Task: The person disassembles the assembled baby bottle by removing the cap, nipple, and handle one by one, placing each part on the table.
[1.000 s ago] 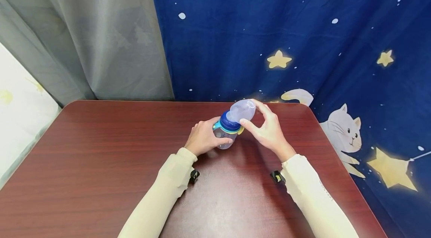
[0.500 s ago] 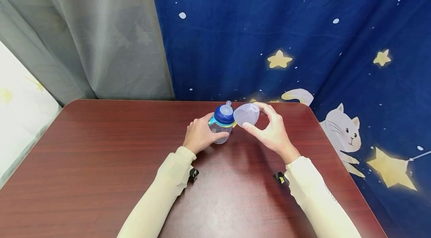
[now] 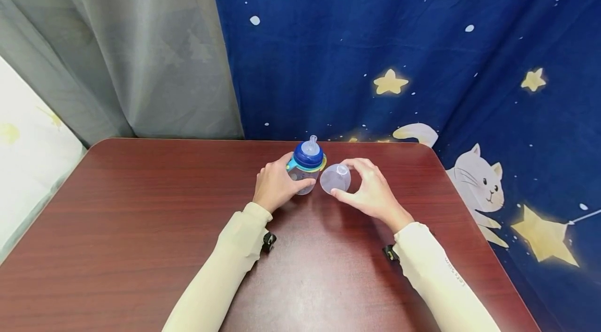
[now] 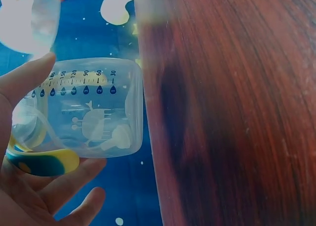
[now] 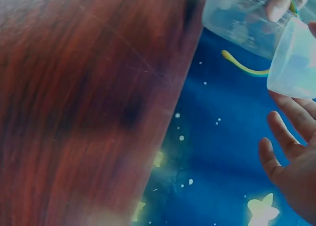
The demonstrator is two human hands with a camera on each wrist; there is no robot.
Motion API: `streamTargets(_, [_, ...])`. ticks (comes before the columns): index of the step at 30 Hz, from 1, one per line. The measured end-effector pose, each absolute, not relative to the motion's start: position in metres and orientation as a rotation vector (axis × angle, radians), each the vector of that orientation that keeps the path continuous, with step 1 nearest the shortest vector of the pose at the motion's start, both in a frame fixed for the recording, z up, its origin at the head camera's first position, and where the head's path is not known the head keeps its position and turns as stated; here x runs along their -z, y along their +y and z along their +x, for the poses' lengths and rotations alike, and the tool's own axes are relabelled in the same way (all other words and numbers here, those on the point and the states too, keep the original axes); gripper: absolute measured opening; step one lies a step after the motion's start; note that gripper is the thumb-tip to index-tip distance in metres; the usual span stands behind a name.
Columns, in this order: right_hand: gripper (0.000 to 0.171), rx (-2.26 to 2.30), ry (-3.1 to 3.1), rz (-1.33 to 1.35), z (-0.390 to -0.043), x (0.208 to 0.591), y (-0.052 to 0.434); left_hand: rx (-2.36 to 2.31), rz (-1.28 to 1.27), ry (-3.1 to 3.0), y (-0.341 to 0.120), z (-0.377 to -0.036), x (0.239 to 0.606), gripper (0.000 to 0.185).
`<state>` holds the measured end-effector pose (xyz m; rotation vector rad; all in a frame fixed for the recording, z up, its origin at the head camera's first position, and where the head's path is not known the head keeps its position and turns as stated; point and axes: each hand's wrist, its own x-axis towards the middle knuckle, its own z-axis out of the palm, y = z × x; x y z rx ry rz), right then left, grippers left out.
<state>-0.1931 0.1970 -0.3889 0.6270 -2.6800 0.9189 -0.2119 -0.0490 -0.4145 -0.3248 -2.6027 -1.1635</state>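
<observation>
A baby bottle point(image 3: 308, 156) with a dark blue collar, a clear nipple and light-blue and yellow handles stands nearly upright, gripped around its side by my left hand point(image 3: 277, 181). In the left wrist view, its clear body point(image 4: 98, 107) shows a measuring scale, a printed animal and a straw with a weighted end inside. My right hand point(image 3: 374, 191) pinches a translucent dome cap point(image 3: 335, 179) between thumb and fingers, just right of the bottle and apart from it. Seen from the right wrist, the cap point(image 5: 295, 63) has its wide rim toward the table; the other fingers point(image 5: 284, 132) are spread.
A reddish-brown wooden table point(image 3: 164, 227) lies under both hands. Behind its far edge hang a grey curtain point(image 3: 155, 50) and a blue curtain point(image 3: 328, 50) with stars and a cat.
The cap has come off the nipple and moved right, then down toward the table in my right hand. The bottle has shifted slightly left and become more upright in my left hand.
</observation>
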Motion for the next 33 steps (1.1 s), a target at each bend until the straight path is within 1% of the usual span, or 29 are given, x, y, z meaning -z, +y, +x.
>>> streamTargets(9, [0.063,-0.782,-2.851,0.664,-0.192,0.407,0.191,1.139,-0.315,-2.621,-0.051,-0.214,0.415,0.073])
streamTargets(15, [0.062,-0.644,-2.903,0.741,-0.192,0.418,0.187,1.101,-0.306,-2.613,-0.051,-0.214,0.415,0.071])
streamTargets(33, [0.061,-0.512,-2.989,0.750,-0.193,0.427,0.190,1.135,-0.314,-2.615,-0.048,-0.213,0.414,0.072])
